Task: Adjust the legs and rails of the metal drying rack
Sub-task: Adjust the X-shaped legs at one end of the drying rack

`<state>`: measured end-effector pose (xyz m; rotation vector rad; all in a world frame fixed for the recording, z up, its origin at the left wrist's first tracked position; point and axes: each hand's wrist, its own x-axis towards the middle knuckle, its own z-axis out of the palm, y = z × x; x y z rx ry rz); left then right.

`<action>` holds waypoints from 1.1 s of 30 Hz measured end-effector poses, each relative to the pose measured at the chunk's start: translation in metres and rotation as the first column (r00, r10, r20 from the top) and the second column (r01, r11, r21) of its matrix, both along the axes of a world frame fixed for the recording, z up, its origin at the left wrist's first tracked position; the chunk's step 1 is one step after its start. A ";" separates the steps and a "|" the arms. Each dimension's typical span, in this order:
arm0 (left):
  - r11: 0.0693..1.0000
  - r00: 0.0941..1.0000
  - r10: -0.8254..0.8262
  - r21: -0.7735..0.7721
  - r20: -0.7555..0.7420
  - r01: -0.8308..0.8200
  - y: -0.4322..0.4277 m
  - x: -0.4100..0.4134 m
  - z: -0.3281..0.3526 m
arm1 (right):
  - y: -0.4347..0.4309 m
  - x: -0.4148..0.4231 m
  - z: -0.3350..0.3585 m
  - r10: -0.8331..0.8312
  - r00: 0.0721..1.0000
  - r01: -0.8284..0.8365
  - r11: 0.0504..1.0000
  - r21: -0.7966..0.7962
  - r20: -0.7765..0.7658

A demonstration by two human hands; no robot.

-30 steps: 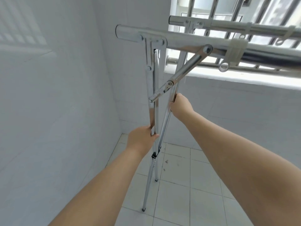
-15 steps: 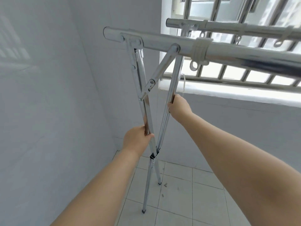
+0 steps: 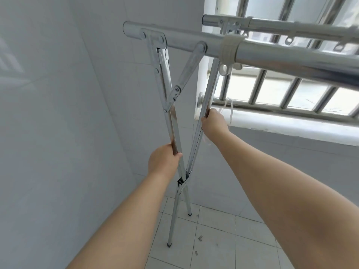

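Note:
A shiny metal drying rack stands in a tiled corner. Its near top rail (image 3: 272, 53) runs from upper middle to the right, and a far rail (image 3: 281, 24) lies behind it. Two legs cross in an X at a pivot (image 3: 182, 181). My left hand (image 3: 163, 162) is shut on the left leg (image 3: 172, 121) just above the crossing. My right hand (image 3: 212, 123) grips the right leg (image 3: 208, 90) higher up. A folding brace (image 3: 186, 74) links the left leg to the near rail. Both feet rest on the floor, tipped with black caps (image 3: 169, 245).
A pale tiled wall (image 3: 58, 113) stands close on the left. A barred window (image 3: 291, 90) with a white sill (image 3: 291, 123) lies behind the rack on the right. White clips (image 3: 231, 49) wrap the near rail. Small bits of debris (image 3: 200, 238) lie on the floor tiles.
The two legs have spread wider apart above the pivot, the brace has opened out, and the view has tilted upward. Both hands keep their grips.

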<state>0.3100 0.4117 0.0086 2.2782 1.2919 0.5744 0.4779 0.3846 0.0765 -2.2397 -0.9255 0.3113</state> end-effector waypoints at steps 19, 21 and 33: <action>0.996 0.993 -0.090 0.007 -0.077 0.091 0.113 0.028 -0.001 | 0.097 0.021 0.003 -0.034 0.997 0.032 0.999 -0.024 -0.076; 0.996 0.990 -0.088 -0.003 -0.110 0.089 0.112 0.027 -0.002 | 0.093 0.019 0.003 -0.013 0.998 0.010 0.999 -0.052 -0.057; 0.962 0.864 -0.266 -0.173 -0.428 0.211 0.056 0.055 -0.020 | -0.016 0.020 -0.018 -0.100 0.995 0.100 0.984 -0.150 0.006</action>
